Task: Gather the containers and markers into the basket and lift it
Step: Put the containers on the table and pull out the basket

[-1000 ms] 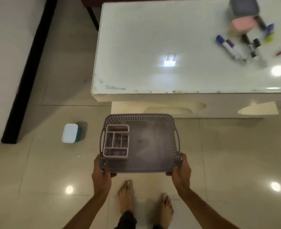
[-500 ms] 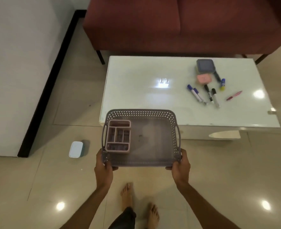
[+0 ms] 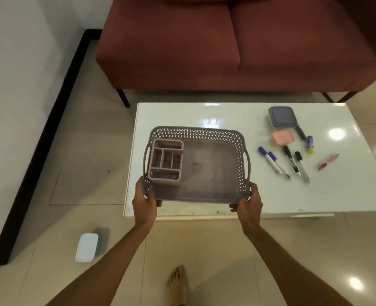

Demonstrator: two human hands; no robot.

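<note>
Head view is showing you mid-carry: you are bringing the grey perforated basket (image 3: pixel 195 133) in over the near left corner of the glass-topped table (image 3: pixel 204 113). Your left hand (image 3: pixel 145 204) is gripping its near left corner and your right hand (image 3: pixel 247 203) its near right corner, with the fingers of both curling round the wall. Whether the base is touching the glass, I cannot tell. A compartmented pink organiser (image 3: pixel 166 162) is already sitting in the basket's left half.

The rest is waiting toward the table's right edge, well apart from the basket:
- grey lidded container (image 3: pixel 282 117)
- pink container (image 3: pixel 283 137)
- two blue markers (image 3: pixel 271 160)
- two black markers (image 3: pixel 295 162)
- another dark marker (image 3: pixel 300 132)
- what looks like a glue stick (image 3: pixel 310 143)
- red pen (image 3: pixel 328 161)

A pale lidded box (image 3: pixel 87 247) is lying on the floor to your left and probably belongs with them.

The next move is likely calling for you to set the basket flat on the glass and free one hand. That hand can then reach right for the containers first.

Compared with half a second ago, the basket is no longer hanging over the floor short of the near edge. It is now lying over the tabletop, and your grip is unchanged.
</note>
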